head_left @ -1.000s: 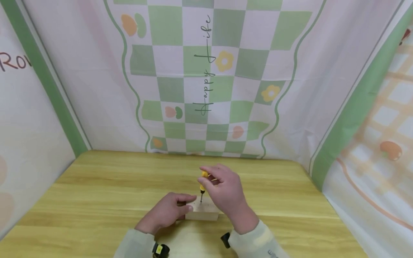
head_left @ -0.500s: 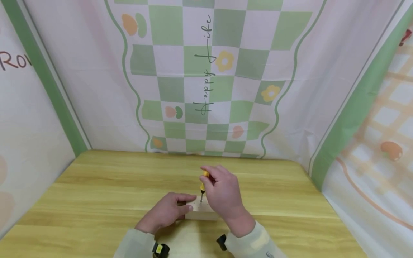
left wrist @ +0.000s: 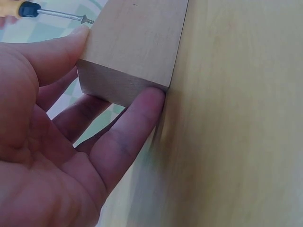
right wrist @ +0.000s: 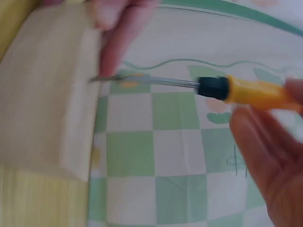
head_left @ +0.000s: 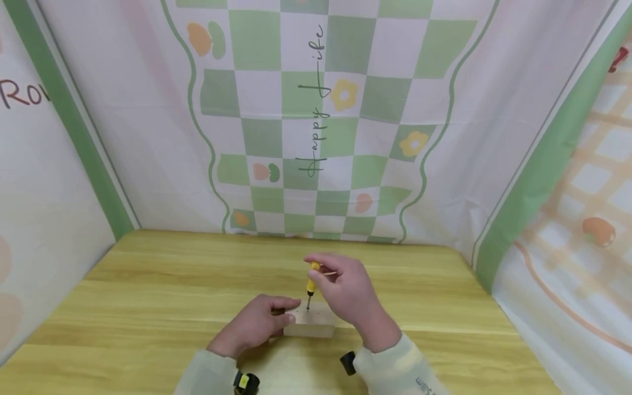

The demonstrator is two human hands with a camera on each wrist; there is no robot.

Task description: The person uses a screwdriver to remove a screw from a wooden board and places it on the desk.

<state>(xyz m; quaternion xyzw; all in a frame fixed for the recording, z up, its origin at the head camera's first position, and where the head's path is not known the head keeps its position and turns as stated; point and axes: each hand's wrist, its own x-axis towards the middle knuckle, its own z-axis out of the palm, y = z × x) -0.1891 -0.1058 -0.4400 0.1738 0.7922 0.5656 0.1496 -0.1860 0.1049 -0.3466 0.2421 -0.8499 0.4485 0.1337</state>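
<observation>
A pale wooden block (head_left: 308, 331) lies on the table in front of me. My left hand (head_left: 253, 323) holds its left end, thumb and fingers against the sides and edges, as the left wrist view shows. My right hand (head_left: 348, 288) pinches the yellow handle of a screwdriver (head_left: 311, 282) with thumb and fingertips. The screwdriver stands nearly upright over the block, its tip on the head of a small screw (left wrist: 86, 19). Part of the screw's shank shows outside the wood. Small dark marks dot the block's top face.
The wood-grain table (head_left: 173, 285) stretches around the block. Behind it hangs a green and white checked cloth (head_left: 340, 137), with more printed cloth at both sides. A black wrist camera (head_left: 348, 363) sits at the right sleeve.
My right hand rolled inward around the screwdriver handle, then back out, its fingers now more spread. The left hand and the block stayed in place.
</observation>
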